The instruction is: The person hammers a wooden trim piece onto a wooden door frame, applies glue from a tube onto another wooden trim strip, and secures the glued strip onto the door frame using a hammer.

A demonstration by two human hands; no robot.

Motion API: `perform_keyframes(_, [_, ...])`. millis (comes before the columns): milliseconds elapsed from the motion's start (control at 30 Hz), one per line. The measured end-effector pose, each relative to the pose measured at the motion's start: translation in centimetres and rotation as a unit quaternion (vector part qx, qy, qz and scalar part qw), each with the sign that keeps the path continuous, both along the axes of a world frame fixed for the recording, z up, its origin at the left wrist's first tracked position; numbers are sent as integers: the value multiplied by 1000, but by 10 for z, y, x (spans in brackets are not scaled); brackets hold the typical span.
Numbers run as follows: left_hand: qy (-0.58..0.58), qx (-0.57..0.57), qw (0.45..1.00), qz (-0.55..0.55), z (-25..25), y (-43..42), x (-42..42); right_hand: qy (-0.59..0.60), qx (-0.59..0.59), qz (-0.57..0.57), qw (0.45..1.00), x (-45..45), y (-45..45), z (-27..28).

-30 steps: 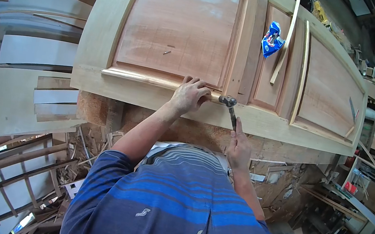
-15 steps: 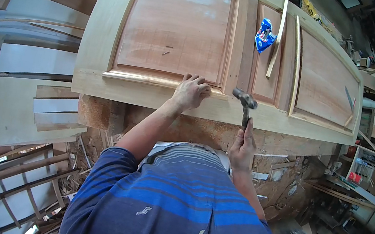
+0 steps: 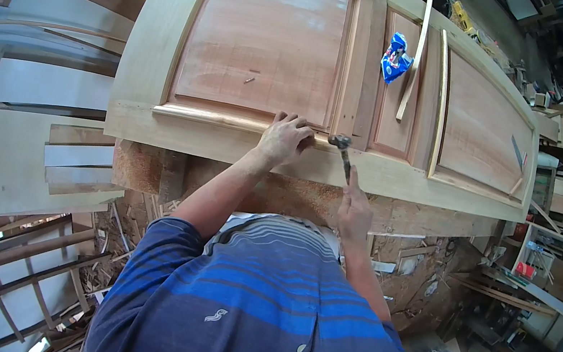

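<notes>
A panelled wooden door (image 3: 144, 61) lies flat in front of me. My left hand (image 3: 284, 140) rests at the right part of a wooden moulding strip (image 3: 210, 118) along the near edge of the large left panel. Its fingers are curled and pressed together; what they pinch, if anything, is hidden. Closed around a handle, my right hand (image 3: 355, 214) holds a hammer (image 3: 340, 142), its metal head just right of my left fingertips, over the door frame. A small nail (image 3: 249, 80) lies on the left panel.
On the narrow middle panel are a blue packet (image 3: 396, 59) and a loose thin wood strip (image 3: 414, 65). A pointed blade-like tool (image 3: 517, 151) lies on the right panel. Boards (image 3: 54, 87) are stacked at left. Beneath the door is a wooden workbench (image 3: 392, 214).
The hammer has moved left, toward my left fingers, and its handle now tilts. My right hand has moved slightly left and down. My left hand keeps its place on the strip.
</notes>
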State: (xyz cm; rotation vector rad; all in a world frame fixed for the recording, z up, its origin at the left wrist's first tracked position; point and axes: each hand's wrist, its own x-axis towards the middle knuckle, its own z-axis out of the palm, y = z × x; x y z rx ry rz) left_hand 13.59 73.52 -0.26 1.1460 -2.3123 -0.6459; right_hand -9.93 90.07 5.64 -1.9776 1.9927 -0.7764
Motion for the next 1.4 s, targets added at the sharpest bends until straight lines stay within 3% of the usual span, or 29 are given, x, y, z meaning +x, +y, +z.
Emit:
perform_keyframes(67, [-4,7,1000,1,0,0,2,-50,-20,-24,998,3,5,18])
perform_keyframes(167, [-10,6,1000,6,-2,0,1,-117,-106,-48,986,-1,27,1])
perform_keyframes(267, [-8,-4,1000,5,-3,0,-3,27,56,-4,998,-4,10,-17])
perform_keyframes(300, [-5,4,1000,2,-4,2,-1,49,29,-17,998,-6,6,-15])
perform_keyframes(400, [-12,13,1000,7,-4,1,2,-49,34,-73,996,-7,14,11])
perform_keyframes(500, [-2,-8,1000,3,1,0,1,-129,-137,-70,980,4,19,16])
perform_keyframes(600, [-10,-25,999,19,-1,1,-1,36,22,35,999,-3,5,-13])
perform_keyframes(633, [-5,-15,1000,12,-2,2,0,40,30,10,999,-2,3,-13])
perform_keyframes(733, [1,4,1000,8,-2,2,1,-93,-9,-36,995,-5,11,7])
perform_keyframes(833, [1,-5,1000,10,-3,1,0,-110,-164,-36,980,-5,21,-5])
perform_keyframes(967, [0,9,1000,6,-3,1,-1,51,46,26,997,-10,5,-16])
perform_keyframes(1067, [-4,11,1000,6,0,1,1,-83,-36,-26,996,-4,15,0])
perform_keyframes(1167, [-19,1,1000,5,-2,2,1,-63,-82,22,994,-10,21,-20])
perform_keyframes(1267, [-10,7,1000,2,-7,0,-1,54,-17,39,998,-9,4,-15])
perform_keyframes(1367, [-15,9,1000,2,-2,-2,1,-47,-46,16,998,-11,16,-5])
perform_keyframes(1400, [-20,7,1000,2,-1,-1,0,-7,-14,27,1000,-13,16,-8])
